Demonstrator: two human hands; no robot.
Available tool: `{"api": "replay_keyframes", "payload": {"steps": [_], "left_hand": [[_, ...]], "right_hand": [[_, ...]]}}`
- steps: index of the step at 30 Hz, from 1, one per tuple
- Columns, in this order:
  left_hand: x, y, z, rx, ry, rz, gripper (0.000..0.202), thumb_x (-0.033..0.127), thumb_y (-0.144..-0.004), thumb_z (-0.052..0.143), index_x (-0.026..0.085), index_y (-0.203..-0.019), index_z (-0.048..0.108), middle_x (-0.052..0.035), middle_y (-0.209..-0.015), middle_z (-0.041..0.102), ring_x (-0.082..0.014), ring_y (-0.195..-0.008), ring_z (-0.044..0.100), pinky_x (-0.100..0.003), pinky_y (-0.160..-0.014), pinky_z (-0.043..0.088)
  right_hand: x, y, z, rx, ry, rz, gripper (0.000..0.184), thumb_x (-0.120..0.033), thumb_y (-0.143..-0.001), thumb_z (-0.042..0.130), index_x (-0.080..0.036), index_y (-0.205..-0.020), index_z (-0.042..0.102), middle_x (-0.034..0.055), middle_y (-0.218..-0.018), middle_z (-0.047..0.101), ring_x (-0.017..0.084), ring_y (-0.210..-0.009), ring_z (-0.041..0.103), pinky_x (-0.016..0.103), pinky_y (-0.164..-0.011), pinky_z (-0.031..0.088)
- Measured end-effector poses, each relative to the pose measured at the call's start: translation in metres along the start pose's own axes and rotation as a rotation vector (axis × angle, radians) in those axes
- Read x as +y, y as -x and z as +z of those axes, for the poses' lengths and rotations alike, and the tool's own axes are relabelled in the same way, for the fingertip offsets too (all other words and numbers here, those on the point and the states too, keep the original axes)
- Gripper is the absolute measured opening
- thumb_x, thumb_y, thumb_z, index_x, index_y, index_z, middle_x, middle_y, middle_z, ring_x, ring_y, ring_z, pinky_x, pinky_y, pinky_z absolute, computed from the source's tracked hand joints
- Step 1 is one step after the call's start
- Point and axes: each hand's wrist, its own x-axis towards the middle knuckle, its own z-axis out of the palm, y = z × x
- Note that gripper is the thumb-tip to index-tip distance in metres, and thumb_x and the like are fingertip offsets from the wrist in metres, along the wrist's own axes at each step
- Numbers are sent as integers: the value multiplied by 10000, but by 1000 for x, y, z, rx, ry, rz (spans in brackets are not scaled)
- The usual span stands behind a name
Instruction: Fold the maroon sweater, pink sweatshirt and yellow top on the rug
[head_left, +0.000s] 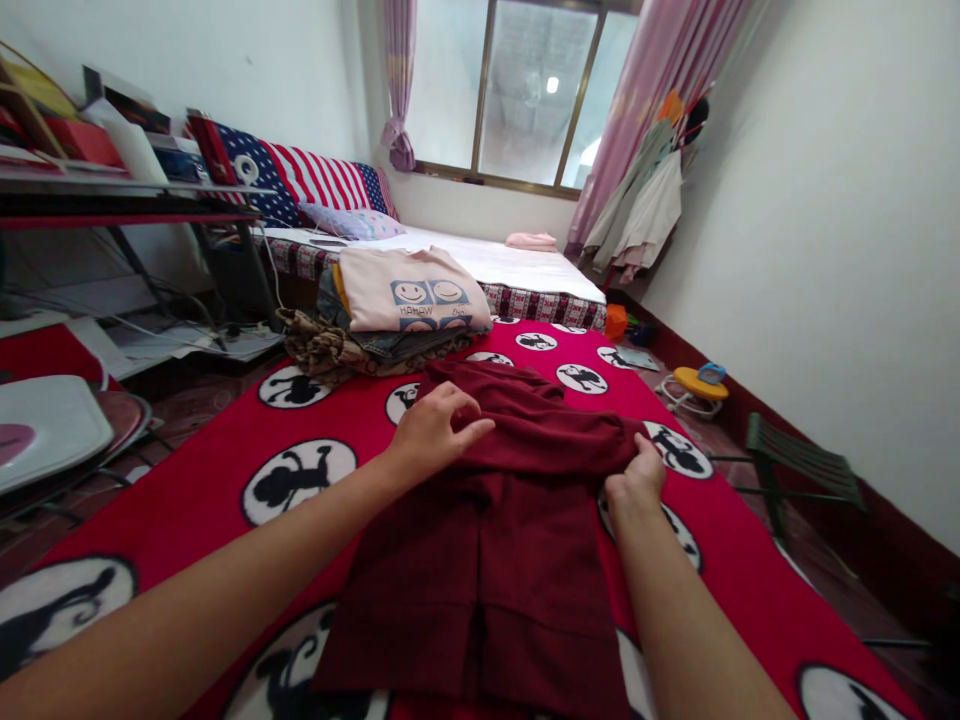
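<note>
Maroon clothing (487, 560) lies in front of me on the red cover, with two leg-like panels pointing towards me. Its far part is rumpled, and a sleeve-like strip of the cloth stretches to the right. The end of that strip is pinched in my right hand (637, 476), thumb on top. My left hand (437, 432) hovers over or rests lightly on the left side of the rumpled part; its fingers are bent, with the thumb apart from them and no cloth visible between. Whether two garments lie together there, I cannot tell.
Beyond the clothing stands a folded clothes pile (412, 300), a pale pink printed top uppermost. The red cover (217, 500) has white circles with black figures. A bed (450, 245) is under the window. A desk (135, 190) is left; a yellow stool (697, 385) and green folding stool (806, 460) are right.
</note>
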Motion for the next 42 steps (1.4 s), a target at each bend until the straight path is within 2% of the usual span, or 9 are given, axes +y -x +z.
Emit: {"api": "replay_keyframes", "payload": {"steps": [3,5,7,12,19,22,26,35,42], "left_hand": [[3,38,-2,-127,-122,24,173,375,-821,685,206,-857,697,-44,-927,641,-212,-890,605,-307,-752,469],[0,54,0,-169,-143,38,109,267,-833,667,212,-925,691,-44,-955,646,-216,-933,597,-310,-784,471],[-4,61,3,-172,-125,52,136,187,-849,631,212,-974,678,-43,-970,646,-209,-950,591,-306,-810,472],[-8,63,9,-111,-130,112,93,164,-881,595,208,-907,673,-32,-902,644,-186,-888,590,-289,-783,460],[-1,68,6,-10,-213,288,98,234,-909,588,194,-864,665,-34,-834,653,-184,-784,570,-312,-699,415],[4,71,9,-3,-187,336,146,222,-936,532,178,-860,649,-45,-822,638,-180,-782,562,-300,-697,425],[8,74,15,-73,-184,348,138,171,-929,506,171,-862,627,-47,-832,629,-179,-787,565,-293,-703,444],[5,74,12,-137,-165,198,24,207,-830,596,184,-836,595,-35,-805,623,-198,-774,577,-319,-691,440],[-10,59,2,23,166,110,180,242,-923,518,180,-801,635,-54,-868,637,-163,-825,605,-284,-780,485]], "right_hand": [[-13,7,2,253,201,-253,506,-145,-654,611,-191,-1151,522,85,-1283,553,234,-1214,525,433,-1101,383],[-24,19,8,248,394,-523,491,-145,-690,602,-192,-1176,544,86,-1280,552,228,-1219,510,424,-1110,358],[-29,35,21,59,532,-664,345,-211,-769,567,-186,-1112,602,86,-1160,617,229,-1103,580,430,-1026,429],[-7,69,75,-692,590,-430,311,-380,-804,601,-178,-1035,647,91,-1074,638,135,-625,622,302,-627,523],[14,60,149,-892,1222,-646,143,-295,-755,696,-205,-856,743,39,-790,687,196,-771,623,316,-764,486],[12,55,163,-834,1277,-676,143,-268,-796,636,-191,-810,756,74,-847,712,221,-815,642,326,-781,472],[25,56,158,-693,1380,-701,207,-301,-837,578,-201,-872,756,95,-961,716,243,-895,652,337,-804,475],[29,69,152,-794,1471,-616,209,-229,-799,633,-225,-996,703,99,-1039,685,253,-937,654,371,-828,506],[10,115,67,-1120,1216,-796,520,-383,-929,495,-180,-1407,463,162,-1469,442,309,-1366,397,537,-1101,335]]}}
